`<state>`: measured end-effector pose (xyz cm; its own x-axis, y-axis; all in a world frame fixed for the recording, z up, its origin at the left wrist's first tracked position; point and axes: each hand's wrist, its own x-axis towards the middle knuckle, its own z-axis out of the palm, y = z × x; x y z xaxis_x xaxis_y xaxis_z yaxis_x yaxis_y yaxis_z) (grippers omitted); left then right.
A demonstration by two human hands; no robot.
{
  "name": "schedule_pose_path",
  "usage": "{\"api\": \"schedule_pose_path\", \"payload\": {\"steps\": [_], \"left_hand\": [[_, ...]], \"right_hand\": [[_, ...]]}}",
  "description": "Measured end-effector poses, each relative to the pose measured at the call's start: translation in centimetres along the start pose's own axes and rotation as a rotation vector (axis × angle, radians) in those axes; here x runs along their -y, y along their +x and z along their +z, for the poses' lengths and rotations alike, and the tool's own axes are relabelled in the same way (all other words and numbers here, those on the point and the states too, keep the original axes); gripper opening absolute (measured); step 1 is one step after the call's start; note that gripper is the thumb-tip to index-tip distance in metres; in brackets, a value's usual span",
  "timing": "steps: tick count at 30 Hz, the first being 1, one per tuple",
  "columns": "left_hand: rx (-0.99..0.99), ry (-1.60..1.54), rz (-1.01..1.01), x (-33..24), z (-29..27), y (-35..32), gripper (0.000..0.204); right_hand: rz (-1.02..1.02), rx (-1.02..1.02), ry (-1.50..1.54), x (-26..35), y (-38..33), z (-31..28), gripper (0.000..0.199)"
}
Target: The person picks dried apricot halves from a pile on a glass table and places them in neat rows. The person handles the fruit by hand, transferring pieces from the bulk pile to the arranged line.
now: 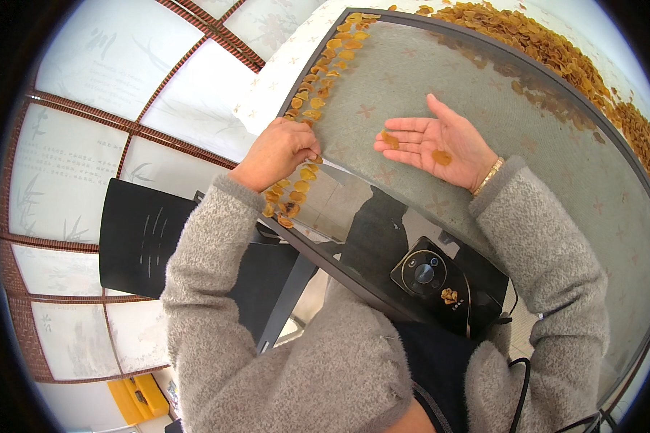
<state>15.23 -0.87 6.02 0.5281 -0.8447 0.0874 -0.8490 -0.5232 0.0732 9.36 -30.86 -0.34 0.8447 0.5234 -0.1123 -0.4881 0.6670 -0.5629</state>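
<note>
Roughly, progress: I judge the laying-out to be at an early stage. One row of slices (318, 94) runs along the left edge of the mesh tray (484, 144), from its far corner down to my left hand, and almost all the rest of the mesh is bare.
Done: that edge row, two or three slices wide, packed close and partly overlapping.
Left: the wide middle and right of the tray, as I see it; a big heap (556, 58) of the same slices waits along the far right rim, on the patterned cloth (274, 72) beyond the frame.
Left hand (278, 151): knuckles up, fingers curled together at the row, tips touching slices at the tray's edge; I cannot tell whether it pinches one.
Right hand (437, 144): palm up, fingers spread apart, resting over the mesh near the middle; it grips nothing, and two slices lie loose on it, one on the fingers and one on the palm.
Slices: thin, flat, amber to golden, roundish or oval with uneven edges, dry-looking and slightly translucent; a few near my left hand look darker.
Tray: grey fine mesh in a dark frame, see-through, tilted across my lap.
Below: a black device (440, 281) with a round dial shows through the mesh.
Floor: pale tiles with reddish strips.
</note>
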Motion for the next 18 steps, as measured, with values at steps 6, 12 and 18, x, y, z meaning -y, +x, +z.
{"api": "schedule_pose_path", "payload": {"steps": [6,12,18], "left_hand": [[0.015,-0.019,-0.003,-0.4,-0.4,0.1,0.008],[-0.044,-0.025,-0.053,-1.1,-0.7,0.2,0.006],[-0.174,-0.046,0.054,-3.4,-0.9,2.6,0.012]], "right_hand": [[0.004,0.018,0.023,0.0,0.0,-0.2,0.072],[0.016,-0.007,0.086,0.0,-0.1,0.1,0.075],[0.022,0.062,0.126,0.1,-0.1,-0.2,0.081]]}}
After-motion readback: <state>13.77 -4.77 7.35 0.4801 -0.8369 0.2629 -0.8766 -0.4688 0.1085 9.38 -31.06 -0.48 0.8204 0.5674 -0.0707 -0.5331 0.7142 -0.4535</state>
